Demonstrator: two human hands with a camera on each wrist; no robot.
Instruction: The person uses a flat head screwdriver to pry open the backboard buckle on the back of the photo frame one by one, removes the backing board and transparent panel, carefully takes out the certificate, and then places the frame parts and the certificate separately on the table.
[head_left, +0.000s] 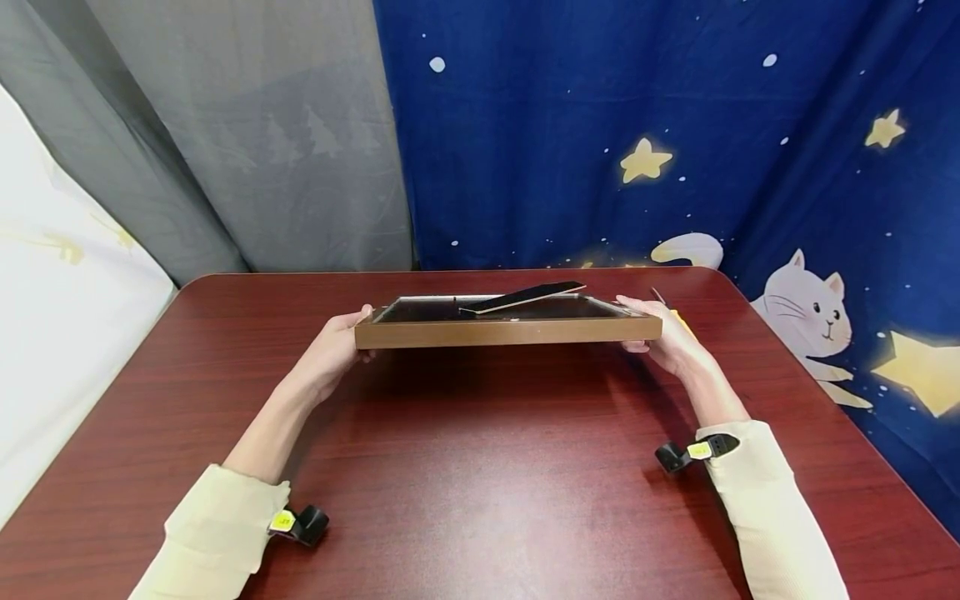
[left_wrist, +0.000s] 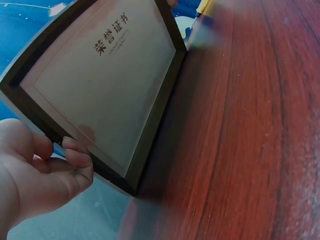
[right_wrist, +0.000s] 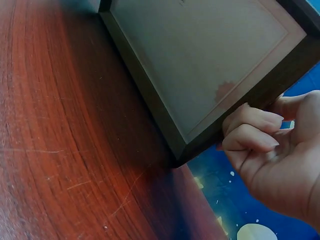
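Gripping one picture frame (head_left: 510, 333) at opposite ends, left hand (head_left: 337, 346) and right hand (head_left: 666, 332), two in all, curled round its edges above one table (head_left: 487, 475). One certificate (left_wrist: 100, 95) faced down, one stand (head_left: 528, 297) slanted across the frame's back, and one yellow-handled tool (head_left: 682, 323) lay partly hidden beyond the right hand.

Certificate (left_wrist: 107, 80) in the picture frame (left_wrist: 153, 125): four large characters (left_wrist: 111, 34), 荣誉证书 ("certificate of honour") | finer line (left_wrist: 119, 42) just beneath them: too small for me to read | left yellow label (head_left: 282, 521), on the black wrist device (head_left: 309, 525): can't make it out | right yellow label (head_left: 700, 451), on the other wrist device (head_left: 671, 457): equally illegible from here
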